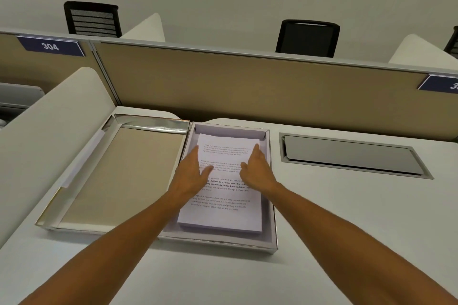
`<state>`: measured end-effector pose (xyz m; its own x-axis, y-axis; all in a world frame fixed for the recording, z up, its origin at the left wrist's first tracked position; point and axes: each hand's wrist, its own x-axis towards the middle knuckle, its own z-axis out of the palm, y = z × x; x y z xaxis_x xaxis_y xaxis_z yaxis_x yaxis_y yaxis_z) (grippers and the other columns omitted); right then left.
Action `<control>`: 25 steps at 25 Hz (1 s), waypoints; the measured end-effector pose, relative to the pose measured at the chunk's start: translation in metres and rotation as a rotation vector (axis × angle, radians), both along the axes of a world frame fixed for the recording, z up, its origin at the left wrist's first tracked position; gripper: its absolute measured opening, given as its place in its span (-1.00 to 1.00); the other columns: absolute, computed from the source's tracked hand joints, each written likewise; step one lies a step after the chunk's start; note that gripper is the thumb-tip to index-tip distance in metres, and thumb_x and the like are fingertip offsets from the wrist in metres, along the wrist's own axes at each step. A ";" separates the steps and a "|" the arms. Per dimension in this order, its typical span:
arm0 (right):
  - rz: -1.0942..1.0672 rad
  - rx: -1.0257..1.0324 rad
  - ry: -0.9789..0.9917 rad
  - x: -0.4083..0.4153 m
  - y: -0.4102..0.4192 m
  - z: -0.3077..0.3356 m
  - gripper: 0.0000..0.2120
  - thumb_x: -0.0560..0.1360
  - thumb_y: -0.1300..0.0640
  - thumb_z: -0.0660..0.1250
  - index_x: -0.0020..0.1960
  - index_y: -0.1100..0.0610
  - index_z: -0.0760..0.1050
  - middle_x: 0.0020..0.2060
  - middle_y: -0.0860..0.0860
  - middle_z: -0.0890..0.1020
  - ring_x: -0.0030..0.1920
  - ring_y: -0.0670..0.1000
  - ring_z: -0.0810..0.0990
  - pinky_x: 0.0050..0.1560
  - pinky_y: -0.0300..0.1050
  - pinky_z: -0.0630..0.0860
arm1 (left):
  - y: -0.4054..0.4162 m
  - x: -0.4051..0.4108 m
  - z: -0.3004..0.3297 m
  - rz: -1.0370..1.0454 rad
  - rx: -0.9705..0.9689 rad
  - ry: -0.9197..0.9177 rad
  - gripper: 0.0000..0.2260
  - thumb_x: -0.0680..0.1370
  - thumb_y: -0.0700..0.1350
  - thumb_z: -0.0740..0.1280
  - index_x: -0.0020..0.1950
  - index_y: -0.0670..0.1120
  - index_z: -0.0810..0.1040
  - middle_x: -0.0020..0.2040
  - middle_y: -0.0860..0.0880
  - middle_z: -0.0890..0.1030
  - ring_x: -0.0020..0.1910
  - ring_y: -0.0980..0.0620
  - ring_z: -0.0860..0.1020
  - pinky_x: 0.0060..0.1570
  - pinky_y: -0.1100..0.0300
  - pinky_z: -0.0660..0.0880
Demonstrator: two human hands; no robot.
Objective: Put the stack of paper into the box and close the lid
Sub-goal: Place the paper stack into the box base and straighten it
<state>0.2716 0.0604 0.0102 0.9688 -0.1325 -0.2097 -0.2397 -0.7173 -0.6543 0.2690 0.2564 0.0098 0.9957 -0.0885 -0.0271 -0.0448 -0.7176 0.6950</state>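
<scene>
A stack of printed white paper (224,215) lies inside the shallow white box (271,228) on the desk. My left hand (192,172) rests along the stack's left edge, fingers stretched forward, thumb on the top sheet. My right hand (256,168) sits at the stack's right edge in the same way. Both hands touch the paper with fingers extended; whether they grip it is unclear. The box lid (119,176) lies open to the left, inside facing up, with a silvery rim, joined along the box's left side.
A tan partition (247,86) runs behind the desk, with a curved white divider (57,116) on the left. A grey cable hatch (352,156) is set in the desk to the right. Black chairs (307,37) stand beyond the partition.
</scene>
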 end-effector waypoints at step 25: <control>0.534 -0.543 0.164 0.142 0.008 -0.018 -0.18 0.47 -0.36 0.25 0.52 0.16 0.24 0.44 0.14 0.39 0.41 0.17 0.39 0.37 0.12 0.40 | 0.046 -0.041 -0.051 -0.607 0.636 -0.077 -0.01 0.38 0.36 0.26 0.55 0.01 -0.27 0.59 0.03 -0.29 0.51 0.00 -0.38 0.43 0.02 -0.35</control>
<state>0.4132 0.0681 -0.0081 0.8923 0.2178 -0.3953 0.1647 -0.9726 -0.1641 0.2278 0.3021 -0.0413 0.7826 -0.5941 -0.1859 -0.5746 -0.8043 0.1515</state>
